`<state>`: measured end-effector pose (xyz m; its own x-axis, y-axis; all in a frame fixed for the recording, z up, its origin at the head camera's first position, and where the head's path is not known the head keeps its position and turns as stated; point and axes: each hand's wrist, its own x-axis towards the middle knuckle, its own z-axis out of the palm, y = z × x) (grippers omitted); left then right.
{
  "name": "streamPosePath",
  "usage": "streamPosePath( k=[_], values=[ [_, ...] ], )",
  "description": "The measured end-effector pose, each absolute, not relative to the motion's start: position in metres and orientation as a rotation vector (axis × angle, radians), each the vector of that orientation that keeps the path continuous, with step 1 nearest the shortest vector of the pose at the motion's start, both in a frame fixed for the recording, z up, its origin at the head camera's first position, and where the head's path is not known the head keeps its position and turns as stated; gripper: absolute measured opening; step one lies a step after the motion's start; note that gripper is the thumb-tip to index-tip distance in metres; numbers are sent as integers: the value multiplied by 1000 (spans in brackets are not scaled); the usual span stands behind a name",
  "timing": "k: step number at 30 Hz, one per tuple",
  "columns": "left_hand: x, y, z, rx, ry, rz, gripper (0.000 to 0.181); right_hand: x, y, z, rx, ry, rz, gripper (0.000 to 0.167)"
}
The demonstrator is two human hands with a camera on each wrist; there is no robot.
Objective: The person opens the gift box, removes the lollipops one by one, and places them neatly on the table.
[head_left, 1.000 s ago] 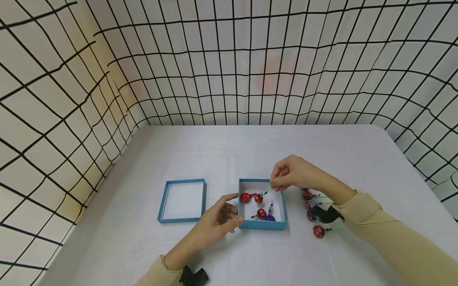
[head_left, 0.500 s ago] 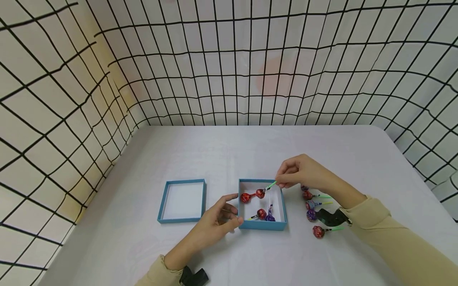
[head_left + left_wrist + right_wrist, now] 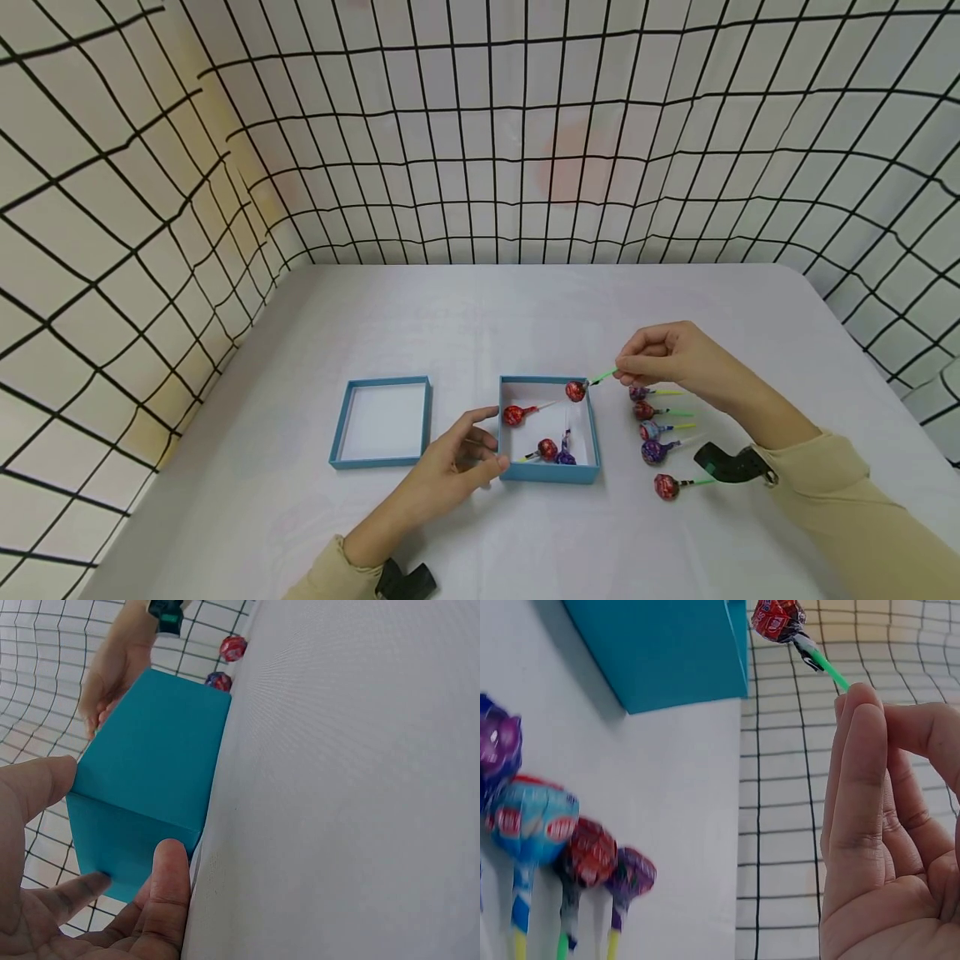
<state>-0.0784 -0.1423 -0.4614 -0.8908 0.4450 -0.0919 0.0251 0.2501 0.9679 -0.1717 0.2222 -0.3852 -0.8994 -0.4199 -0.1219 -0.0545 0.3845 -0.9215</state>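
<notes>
My right hand (image 3: pixel 660 354) pinches the green stick of a red-wrapped lollipop (image 3: pixel 576 391) between thumb and fingertips. The lollipop's head hangs over the back right corner of an open blue box (image 3: pixel 551 473); its stick shows clearly in the right wrist view. My left hand (image 3: pixel 453 462) rests its spread fingertips on the left wall and near corner of the box, as the left wrist view confirms. Inside the box lie a red lollipop (image 3: pixel 513 415) at the back left, another red lollipop (image 3: pixel 547 450) near the front and a purple lollipop (image 3: pixel 566 457) beside it.
To the right of the box, several lollipops lie in a column, among them a blue lollipop (image 3: pixel 649 430), a purple lollipop (image 3: pixel 654 452) and a red lollipop (image 3: pixel 666 487). A blue-edged lid (image 3: pixel 381 461) lies left of my left hand. Black-gridded white cloth (image 3: pixel 480 133) surrounds the table.
My right hand has moved right, lifting the red lollipop from the box's middle to above its back right corner. The left hand and box have stayed in place.
</notes>
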Motion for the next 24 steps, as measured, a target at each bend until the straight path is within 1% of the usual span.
streamPosePath(
  k=[14, 19, 24],
  values=[
    [-78, -142, -461, 422, 2187, 1675, 64, -162, 271, -392, -355, 2368, -1631, 16],
    [-78, -142, -461, 419, 2192, 1669, 64, -159, 291, -397, -287, 2393, -1654, 9],
    [-78, -142, -460, 421, 2192, 1674, 64, -158, 313, -404, -209, 2405, -1680, 9]
  ],
)
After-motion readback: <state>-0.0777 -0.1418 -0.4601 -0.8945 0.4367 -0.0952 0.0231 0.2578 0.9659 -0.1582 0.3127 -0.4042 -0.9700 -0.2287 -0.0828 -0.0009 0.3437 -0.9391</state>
